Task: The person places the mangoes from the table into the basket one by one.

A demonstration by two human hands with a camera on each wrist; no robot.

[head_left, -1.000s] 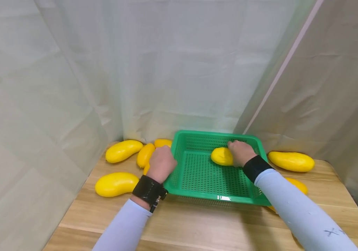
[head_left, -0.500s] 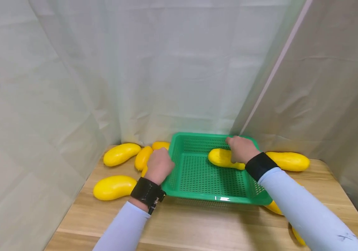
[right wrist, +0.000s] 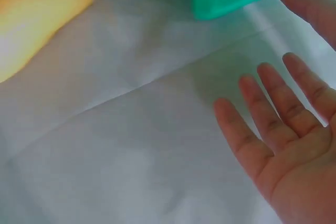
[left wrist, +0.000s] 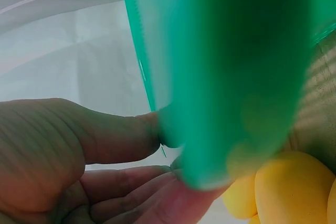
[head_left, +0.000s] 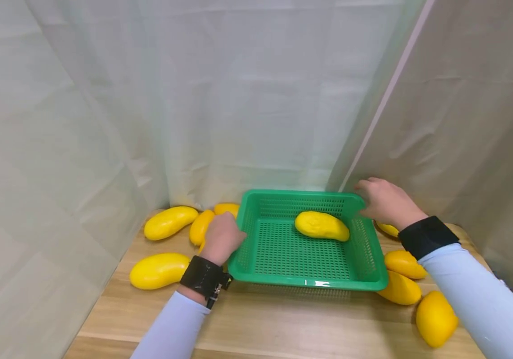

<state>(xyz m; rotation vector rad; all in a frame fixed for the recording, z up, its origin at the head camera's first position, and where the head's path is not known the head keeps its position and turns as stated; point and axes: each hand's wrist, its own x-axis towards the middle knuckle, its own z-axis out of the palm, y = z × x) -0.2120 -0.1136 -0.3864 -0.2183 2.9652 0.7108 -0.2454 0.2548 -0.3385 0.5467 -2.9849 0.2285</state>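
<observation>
Clearest from the left wrist: pinching the left rim of the green basket (head_left: 283,281) between thumb and fingers of the left hand (head_left: 222,238), largely hidden in the head view. Plain from the right wrist: holding nothing in the right hand (head_left: 385,203), with spread fingers and visible palm, just beside the basket's right rear corner. Showing from the head alone: a lumpy yellow fruit (head_left: 321,226) inside the basket, right of its middle, toward the rear.

Backed closely by a pale sheet (head_left: 247,99) behind the basket; fronted by a stretch of wood-grain desk (head_left: 283,329). Flanked left of the basket by several smooth yellow fruits (head_left: 159,270), right of it by more yellow fruits (head_left: 436,319).

Bright, slightly dented near the broad left end, narrowing toward the basket's right wall.
</observation>
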